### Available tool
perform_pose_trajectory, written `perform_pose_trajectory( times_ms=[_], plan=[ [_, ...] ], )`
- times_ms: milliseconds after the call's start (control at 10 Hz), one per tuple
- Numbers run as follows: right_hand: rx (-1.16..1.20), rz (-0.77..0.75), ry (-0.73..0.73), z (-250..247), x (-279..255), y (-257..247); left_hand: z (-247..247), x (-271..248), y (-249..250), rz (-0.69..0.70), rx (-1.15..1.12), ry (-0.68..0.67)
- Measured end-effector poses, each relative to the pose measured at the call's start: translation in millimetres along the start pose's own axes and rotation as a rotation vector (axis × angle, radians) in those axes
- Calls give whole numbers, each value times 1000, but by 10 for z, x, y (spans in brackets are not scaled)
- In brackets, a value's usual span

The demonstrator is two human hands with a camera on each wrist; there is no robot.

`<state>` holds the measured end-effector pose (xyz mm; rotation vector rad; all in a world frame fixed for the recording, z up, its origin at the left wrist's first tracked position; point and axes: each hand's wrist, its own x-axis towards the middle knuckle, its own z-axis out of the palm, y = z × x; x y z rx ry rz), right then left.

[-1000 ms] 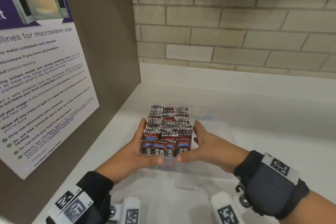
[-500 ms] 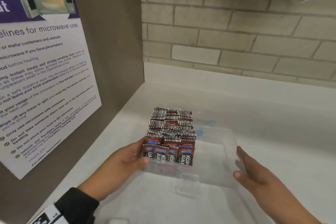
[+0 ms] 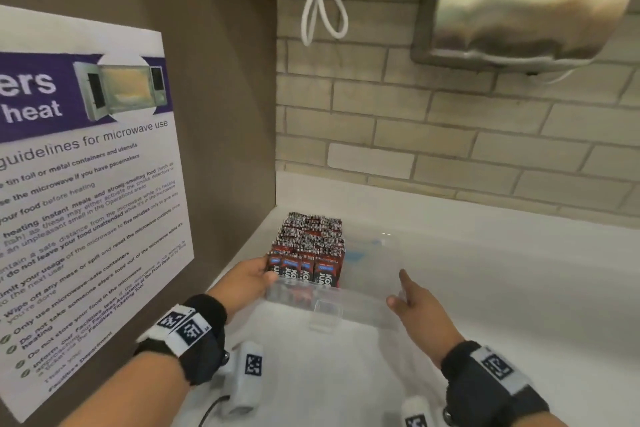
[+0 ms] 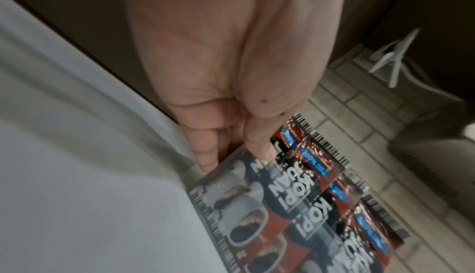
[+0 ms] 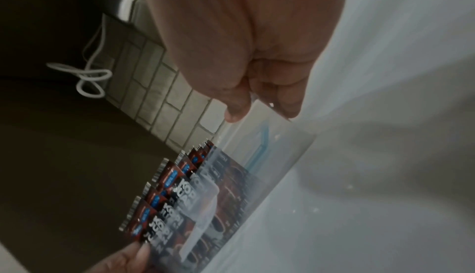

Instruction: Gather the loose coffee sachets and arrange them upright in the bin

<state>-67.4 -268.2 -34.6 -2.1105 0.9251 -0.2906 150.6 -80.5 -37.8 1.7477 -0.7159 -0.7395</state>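
A clear plastic bin (image 3: 367, 303) sits on the white counter near the left corner. Red-and-black coffee sachets (image 3: 308, 246) stand upright in rows that fill its left half; the right half holds none. My left hand (image 3: 249, 277) grips the bin's front-left corner, thumb on the front wall over the sachets (image 4: 308, 196) and fingers (image 4: 205, 155) down the left side. My right hand (image 3: 419, 308) lies against the front-right corner, with straight fingers along the right wall (image 5: 280, 151) and the thumb (image 5: 235, 113) by the rim.
A brown side panel with a microwave-rules poster (image 3: 86, 201) stands close on the left. A brick wall (image 3: 450, 135) runs behind, with a steel dispenser (image 3: 526, 7) and a looped white cable (image 3: 322, 0) above. White counter (image 3: 519, 288) stretches to the right.
Both hands were pressing the sachet block from its sides. The right hand has left the sachets and moved out to the bin's right front corner, while the left slid to the front-left corner.
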Motion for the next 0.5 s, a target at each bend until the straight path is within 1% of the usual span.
perform_pose_trajectory(
  times_ms=[100, 200, 300, 400, 500],
  plan=[
    [-38, 6, 10, 22, 127, -53, -4, 182, 51, -24, -24, 19],
    [-72, 2, 18, 1, 169, -72, 23, 244, 66, -8, -80, 30],
    [-75, -20, 5, -2, 152, -74, 31, 233, 44, -12, -128, -2],
    [60, -25, 6, -16, 48, -78, -6, 161, 28, -15, -101, -15],
    [154, -32, 47, -91, -105, 4, -56, 48, -39, 4, -80, 59]
  ],
)
